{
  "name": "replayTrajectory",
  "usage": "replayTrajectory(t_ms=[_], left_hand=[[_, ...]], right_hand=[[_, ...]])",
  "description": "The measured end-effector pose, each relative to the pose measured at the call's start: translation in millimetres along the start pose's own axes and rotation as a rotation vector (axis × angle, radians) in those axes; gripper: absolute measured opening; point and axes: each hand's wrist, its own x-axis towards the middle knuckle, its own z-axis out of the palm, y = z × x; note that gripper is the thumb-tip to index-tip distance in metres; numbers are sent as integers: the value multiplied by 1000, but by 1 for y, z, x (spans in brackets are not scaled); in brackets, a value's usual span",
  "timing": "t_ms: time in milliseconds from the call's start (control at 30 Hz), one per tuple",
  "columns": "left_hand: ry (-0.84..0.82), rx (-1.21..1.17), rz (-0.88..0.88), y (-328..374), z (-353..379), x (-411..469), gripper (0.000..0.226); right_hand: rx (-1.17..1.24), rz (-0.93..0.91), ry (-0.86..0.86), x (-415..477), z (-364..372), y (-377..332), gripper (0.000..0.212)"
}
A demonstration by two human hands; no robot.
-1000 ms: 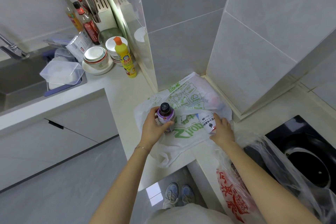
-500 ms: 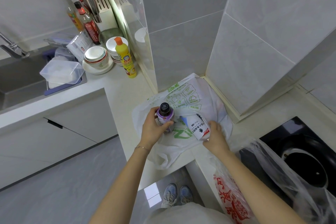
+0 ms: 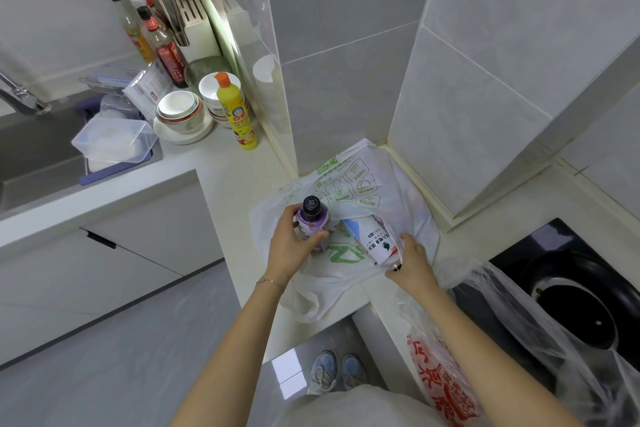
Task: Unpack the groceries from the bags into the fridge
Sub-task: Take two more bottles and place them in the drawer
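A white grocery bag with green print (image 3: 349, 191) lies on the pale counter in the wall corner. My left hand (image 3: 289, 250) grips a purple-labelled bottle with a black cap (image 3: 313, 224) upright over the bag. My right hand (image 3: 410, 265) holds a white carton with blue and red marks (image 3: 377, 244), tilted and partly out of the bag's opening. A clear plastic bag with red print (image 3: 446, 388) hangs over the counter edge at the lower right. The fridge is not in view.
A black stove with a pan (image 3: 575, 302) sits at the right. To the left are a yellow squeeze bottle (image 3: 237, 114), stacked bowls (image 3: 180, 113), sauce bottles (image 3: 162, 42), a knife block (image 3: 195, 24), a clear tub (image 3: 110, 139) and the sink.
My right hand has drawn the white carton up and out of the white bag toward me. My left hand has kept the purple bottle in place.
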Motion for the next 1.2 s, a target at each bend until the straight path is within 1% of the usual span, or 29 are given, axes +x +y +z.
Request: replayTrajectory(t_ms=[67, 200, 333, 400, 533, 600, 667, 733, 800, 933, 1000, 1100, 1200], left_hand=[[-3, 5, 2, 0, 0, 1, 59], [3, 12, 7, -1, 1, 2, 60], [4, 14, 17, -4, 1, 3, 61], [1, 11, 19, -4, 1, 3, 61], [4, 15, 23, -4, 1, 3, 62], [8, 15, 27, -6, 2, 3, 62], [9, 9, 25, -6, 2, 3, 62], [9, 7, 22, -5, 3, 3, 62], [11, -1, 19, -5, 3, 2, 62], [7, 7, 19, -5, 2, 2, 63], [5, 7, 18, -4, 2, 2, 63], [3, 4, 17, -4, 1, 2, 62], [1, 2, 20, -5, 2, 2, 63]], right_hand=[[-6, 34, 25, -2, 0, 2, 64], [2, 79, 47, -6, 0, 8, 35], [86, 51, 85, -9, 0, 6, 24], [145, 23, 113, -12, 0, 6, 27], [274, -32, 173, -17, -2, 2, 44], [286, -65, 227, -19, -5, -5, 54], [291, -118, 293, -21, -10, -14, 59], [304, -159, 338, -22, -16, -25, 58], [297, -212, 373, -21, -21, -36, 53], [244, -362, 387, -15, -28, -58, 29], [205, -400, 367, -11, -32, -66, 23], [135, -432, 342, -6, -36, -76, 27], [55, -416, 317, 0, -37, -77, 31]])
